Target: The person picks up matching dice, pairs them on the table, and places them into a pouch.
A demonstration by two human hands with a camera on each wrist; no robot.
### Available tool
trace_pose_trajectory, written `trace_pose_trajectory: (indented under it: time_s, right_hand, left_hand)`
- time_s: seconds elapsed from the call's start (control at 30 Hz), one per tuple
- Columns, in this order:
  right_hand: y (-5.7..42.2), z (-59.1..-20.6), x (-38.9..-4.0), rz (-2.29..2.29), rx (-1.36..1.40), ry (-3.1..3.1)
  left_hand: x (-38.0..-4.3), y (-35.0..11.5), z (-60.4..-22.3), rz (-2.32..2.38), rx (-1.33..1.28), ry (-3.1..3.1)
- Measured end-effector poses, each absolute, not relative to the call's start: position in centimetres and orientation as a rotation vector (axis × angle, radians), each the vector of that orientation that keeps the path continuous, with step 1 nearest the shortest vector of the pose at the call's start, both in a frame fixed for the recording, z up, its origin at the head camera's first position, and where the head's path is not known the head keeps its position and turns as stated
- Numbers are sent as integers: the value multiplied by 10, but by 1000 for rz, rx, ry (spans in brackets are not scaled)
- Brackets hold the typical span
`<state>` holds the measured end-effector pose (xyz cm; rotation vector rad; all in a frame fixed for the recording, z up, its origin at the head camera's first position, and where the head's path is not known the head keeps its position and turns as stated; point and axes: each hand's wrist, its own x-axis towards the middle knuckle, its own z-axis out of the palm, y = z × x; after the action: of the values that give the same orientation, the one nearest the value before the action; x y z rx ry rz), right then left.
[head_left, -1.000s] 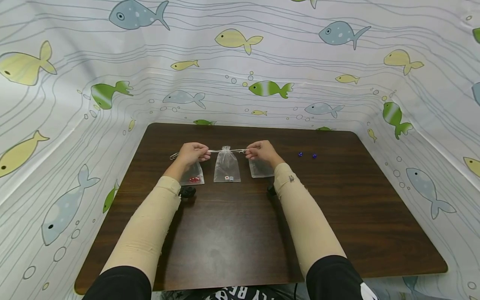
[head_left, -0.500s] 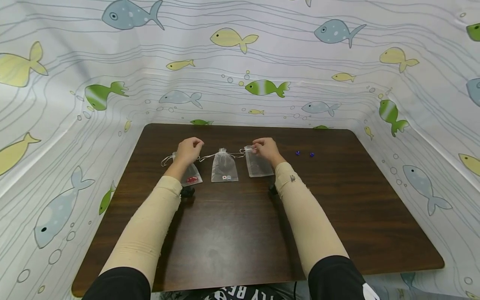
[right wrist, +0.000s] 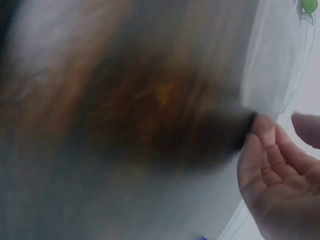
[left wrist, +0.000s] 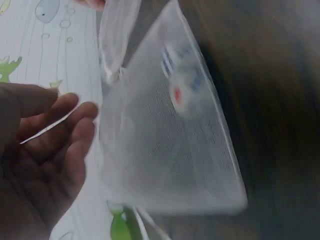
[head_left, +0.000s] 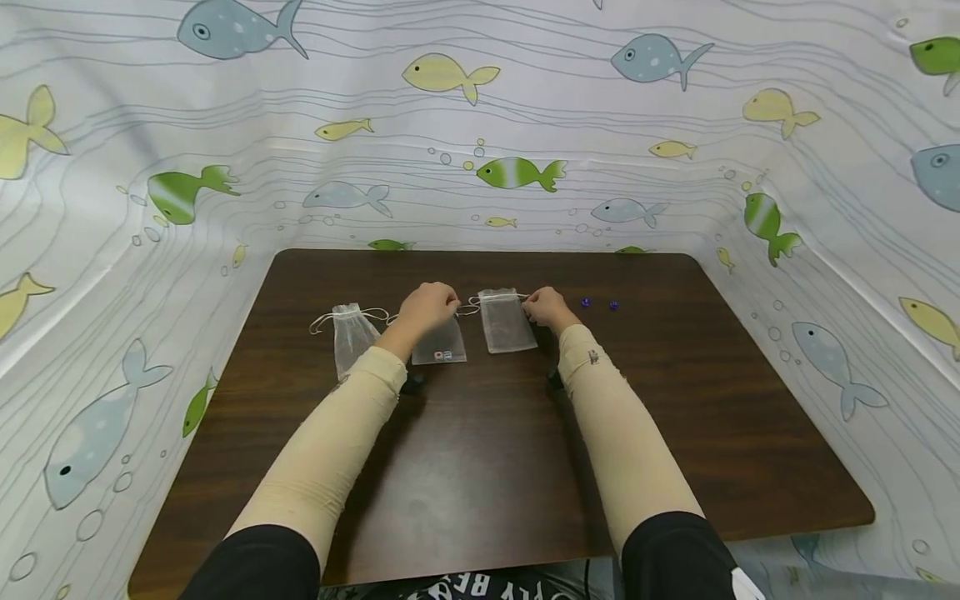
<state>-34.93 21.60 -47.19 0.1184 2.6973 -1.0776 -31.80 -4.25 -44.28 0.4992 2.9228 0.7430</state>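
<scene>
My left hand (head_left: 430, 310) hovers over the middle drawstring pouch (head_left: 442, 346), covering its neck. In the left wrist view its fingers are loosely bent with nothing between them, beside the sheer pouch (left wrist: 155, 145) with white dice (left wrist: 187, 92) inside. My right hand (head_left: 551, 310) is at the upper right side of a flat sheer pouch (head_left: 507, 325). The right wrist view shows the thumb apart from the bent fingers (right wrist: 255, 165), fingertips right at the pouch's (right wrist: 272, 55) edge. A third pouch (head_left: 352, 333), gathered at the neck, lies left; my left forearm hides its lower part.
Two small dark blue pieces (head_left: 600, 304) lie on the brown table (head_left: 675, 433), right of my right hand. White drawstrings (head_left: 322, 321) trail from the pouch necks. A fish-patterned curtain (head_left: 525, 108) stands behind the table and along both sides.
Both hands let go of the middle pouch's drawstrings after pulling them apart. My left hand moved right over that pouch; my right hand shifted to the right pouch's far side.
</scene>
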Motion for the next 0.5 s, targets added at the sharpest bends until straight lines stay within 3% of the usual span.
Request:
trace_pose_trajectory:
  time_s: [0.23, 0.5]
  right_hand:
    - [220, -472, -350, -1126, 80, 2571]
    - [227, -474, -346, -1058, 24, 2573]
  left_hand:
    - [-323, -16, -448, 841, 422, 2766]
    - [-331, 9, -464, 1031, 83, 2495]
